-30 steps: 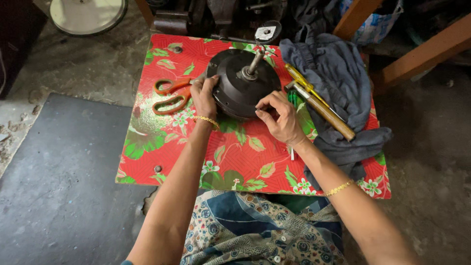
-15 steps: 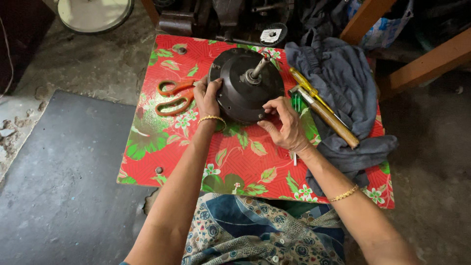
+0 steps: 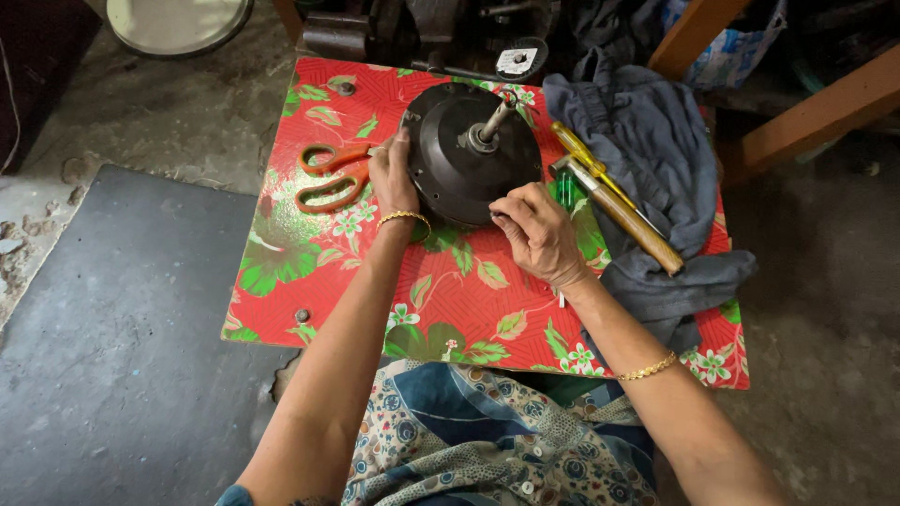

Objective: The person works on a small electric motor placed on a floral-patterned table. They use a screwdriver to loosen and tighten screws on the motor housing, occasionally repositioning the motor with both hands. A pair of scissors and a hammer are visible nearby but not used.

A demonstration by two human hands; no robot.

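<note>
Left hand (image 3: 392,178) is pressing flat against the left rim of a round black motor housing (image 3: 459,164), while the right hand (image 3: 534,230) is pinching its lower right edge; it is sitting upper centre on the floral desk (image 3: 319,281), steel shaft (image 3: 494,122) tilting upward.

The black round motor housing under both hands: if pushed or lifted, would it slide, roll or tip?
The motor housing looks like solid metal, so probably heavy for its size and rigid. It sits on a broad flat base, so tipping seems unlikely. The glossy floral table cover may let it slide; the left hand and right hand both brace its rim.
</note>
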